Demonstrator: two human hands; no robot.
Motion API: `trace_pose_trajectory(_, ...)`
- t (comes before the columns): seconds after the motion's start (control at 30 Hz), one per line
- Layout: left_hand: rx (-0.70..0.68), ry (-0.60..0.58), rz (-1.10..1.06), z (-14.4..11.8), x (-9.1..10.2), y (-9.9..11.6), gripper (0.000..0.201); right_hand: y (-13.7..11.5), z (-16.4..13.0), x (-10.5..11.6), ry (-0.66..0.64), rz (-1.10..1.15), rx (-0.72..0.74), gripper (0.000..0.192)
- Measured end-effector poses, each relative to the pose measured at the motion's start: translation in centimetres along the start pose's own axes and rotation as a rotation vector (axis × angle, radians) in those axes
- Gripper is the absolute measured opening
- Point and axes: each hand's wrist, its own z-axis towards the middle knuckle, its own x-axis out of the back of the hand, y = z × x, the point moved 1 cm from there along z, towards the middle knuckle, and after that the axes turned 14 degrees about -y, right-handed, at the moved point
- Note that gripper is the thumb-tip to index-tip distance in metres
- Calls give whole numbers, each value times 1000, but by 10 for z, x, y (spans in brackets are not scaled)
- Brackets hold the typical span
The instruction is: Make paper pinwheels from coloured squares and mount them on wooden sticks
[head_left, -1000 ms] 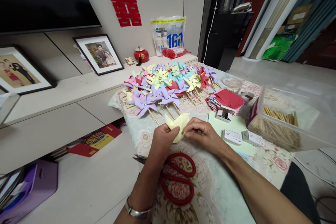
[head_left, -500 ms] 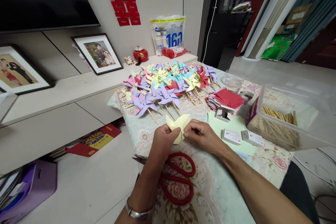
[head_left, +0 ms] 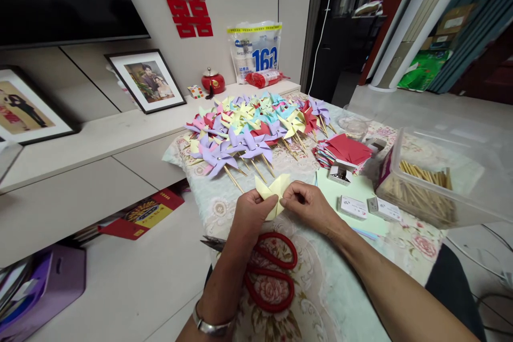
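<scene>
Both hands hold a pale yellow folded paper piece just above the flowered tablecloth. My left hand pinches its left side, and my right hand pinches its right side at the middle. Red-handled scissors lie on the cloth under my left wrist. Beyond the hands lies a heap of finished paper pinwheels on wooden sticks, in purple, yellow, blue, pink and red.
A stack of red paper squares lies right of the pinwheels. A clear plastic box of wooden sticks stands at the right, with small white boxes on a green sheet. A low cabinet with framed photos runs along the left.
The hands have stayed on the yellow paper, my right fingers shifting slightly on its fold. The view has drifted a little.
</scene>
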Motion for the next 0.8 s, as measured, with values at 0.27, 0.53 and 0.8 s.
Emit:
trace_pose_trajectory(0.27,4,-3,3,-1,0,0,24,1,0,-1,33,-41,-6,14)
trace_pose_trajectory(0.53,2,-1,9,-1,2,-3,25,2,1,-1,24,-58,-3,14)
trace_pose_trajectory(0.8,-39,79,158,2,2,-5,21,1,1,-2,4,-21,-20,14)
